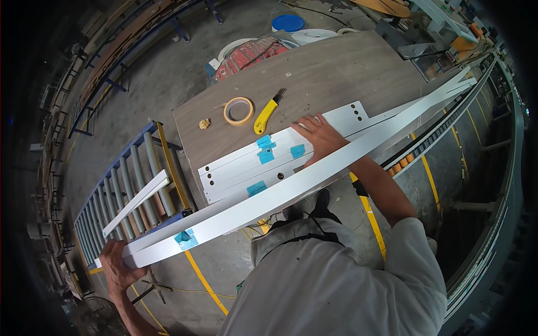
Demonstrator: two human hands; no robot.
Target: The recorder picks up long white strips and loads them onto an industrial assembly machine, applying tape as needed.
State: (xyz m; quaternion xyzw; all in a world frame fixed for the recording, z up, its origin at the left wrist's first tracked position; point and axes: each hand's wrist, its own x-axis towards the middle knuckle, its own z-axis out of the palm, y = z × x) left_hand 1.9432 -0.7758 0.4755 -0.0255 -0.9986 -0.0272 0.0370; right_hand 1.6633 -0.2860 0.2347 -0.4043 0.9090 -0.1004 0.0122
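Note:
My left hand (119, 267) is closed around the near left end of long white panel strips (263, 204), one with a piece of blue tape on it. The strips slant across in front of me to the far right and pass over my right wrist, hiding it in part. My right hand (320, 137) lies open, fingers spread, on flat white boards (235, 173) with dark round holes near their ends and several blue tape pieces (266, 155). Beyond the boards, a yellow utility knife (266, 116) with its blade out lies beside a roll of masking tape (239, 111).
The brown worktable (336, 67) also bears a crumpled scrap (205, 122). At left, a roller conveyor (131, 162) carries shorter white strips (137, 201). A blue-lidded bucket (288, 23) and a red sack (246, 59) stand behind the table. Another conveyor (412, 154) runs along the right.

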